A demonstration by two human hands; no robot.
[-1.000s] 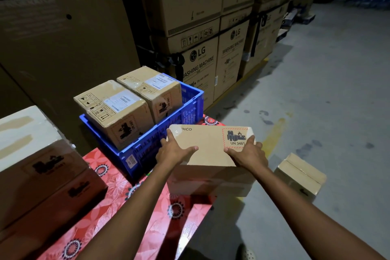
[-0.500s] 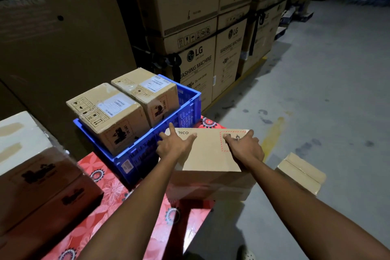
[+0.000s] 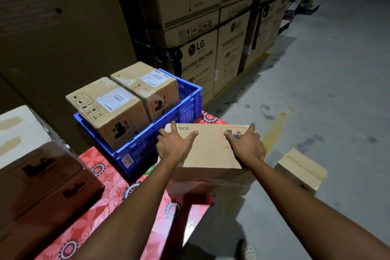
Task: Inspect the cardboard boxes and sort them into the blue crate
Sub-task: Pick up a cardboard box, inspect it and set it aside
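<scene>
- The PICO box (image 3: 211,150) lies flat at the right-hand end of the worktop (image 3: 111,183). Its long axis runs left to right across us, and its right part appears to hang past the worktop's edge.
- The blue crate (image 3: 147,145) stands to the left of the box and farther from us. The box's far left corner is just beside the crate's near wall, so we judge that the box must go up and leftward over that wall.
- Two labelled boxes (image 3: 109,110) sit side by side in the crate and fill most of it. We see bare room only along its far right wall.
- Our left hand (image 3: 175,145) is the nearer to the crate. It rests spread on the box's top, fingers straight toward the far left corner and thumb splayed inward, gripping nothing.
- Our right hand (image 3: 245,146) lies on the top near the right end, forefinger stretched to the far corner and thumb flat. Its outer fingers pass over the right edge out of sight, so we cannot tell whether it clasps the box or only presses it.
</scene>
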